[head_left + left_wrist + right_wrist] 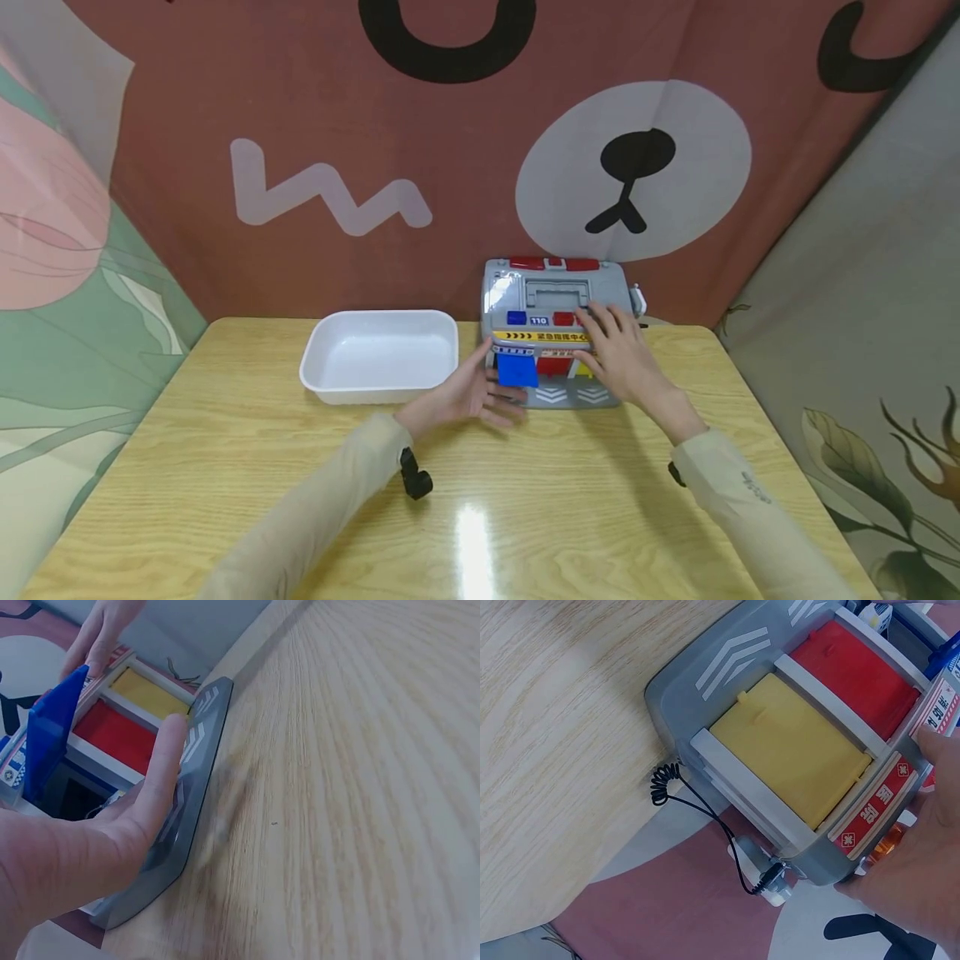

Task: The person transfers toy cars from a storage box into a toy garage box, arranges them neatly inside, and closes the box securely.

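A grey toy rescue garage (pixel 504 293) stands at the back of the table. Its blue door (pixel 517 372) is swung up, while the red door (pixel 855 679) and yellow door (pixel 787 750) are down. My left hand (pixel 471 393) is held at the front left of the garage, fingers extended beside the blue bay, with nothing visibly gripped. Inside that bay, part of a small white-and-blue object (pixel 876 616) shows; the rest is hidden. Over the garage's right front edge rests my right hand (pixel 628 360), fingers spread on the roof and thumb lower at the front.
Left of the garage sits a white rectangular basin (pixel 375 350). A black coiled cord (pixel 664 785) with a grey-and-white piece hangs at the garage's right side. Behind the wooden table (pixel 525 500) is a patterned curtain (pixel 465 192).
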### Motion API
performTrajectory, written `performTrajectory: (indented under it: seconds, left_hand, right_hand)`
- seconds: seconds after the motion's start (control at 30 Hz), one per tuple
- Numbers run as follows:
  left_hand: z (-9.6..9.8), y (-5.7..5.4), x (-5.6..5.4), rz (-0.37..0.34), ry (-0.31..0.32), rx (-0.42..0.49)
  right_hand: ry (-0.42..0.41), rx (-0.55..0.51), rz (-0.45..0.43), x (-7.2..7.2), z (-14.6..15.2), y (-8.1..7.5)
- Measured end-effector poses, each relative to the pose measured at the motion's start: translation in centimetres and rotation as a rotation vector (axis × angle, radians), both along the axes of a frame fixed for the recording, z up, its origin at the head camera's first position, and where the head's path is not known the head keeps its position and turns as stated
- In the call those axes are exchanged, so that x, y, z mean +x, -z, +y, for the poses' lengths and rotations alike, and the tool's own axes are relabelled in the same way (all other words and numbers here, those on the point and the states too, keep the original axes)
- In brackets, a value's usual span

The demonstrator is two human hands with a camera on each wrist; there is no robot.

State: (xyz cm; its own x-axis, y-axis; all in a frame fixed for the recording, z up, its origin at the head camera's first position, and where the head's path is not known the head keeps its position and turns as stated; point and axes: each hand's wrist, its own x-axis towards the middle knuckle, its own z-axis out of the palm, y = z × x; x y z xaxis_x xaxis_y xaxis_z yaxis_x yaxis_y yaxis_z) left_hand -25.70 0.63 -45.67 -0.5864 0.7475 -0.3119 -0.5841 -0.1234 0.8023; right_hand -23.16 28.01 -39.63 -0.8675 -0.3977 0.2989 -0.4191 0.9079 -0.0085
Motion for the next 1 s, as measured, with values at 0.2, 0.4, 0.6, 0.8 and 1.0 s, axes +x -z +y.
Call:
performTrajectory:
  seconds: [0.2, 0.4, 0.6, 0.8, 1.0]
  left_hand:
    - [0.1, -0.1, -0.1, -0.014, -0.017, -0.008]
    - [0.0, -0.3, 0.0, -0.018, 0.001, 0.004]
    - [-0.5, -0.4, 0.2, -0.035, 0.013, 0.029]
    - [-2.2, -0.6, 0.7, -0.044, 0.060, 0.017]
    - [-4.3, -1.7, 1.1, -0.014, 0.068, -0.002]
  right_hand:
    - [0.000, -0.003, 0.004, 0.0, -0.1, -0.1]
    - [0.004, -0.003, -0.006, 0.0, -0.1, -0.1]
    - [0.009, 0.004, -0.008, 0.1, 0.1, 0.0]
    - [0.014, -0.001, -0.032, 0.5, 0.3, 0.3]
    - [-0.016, -0.002, 0.024, 0.1, 0.0, -0.1]
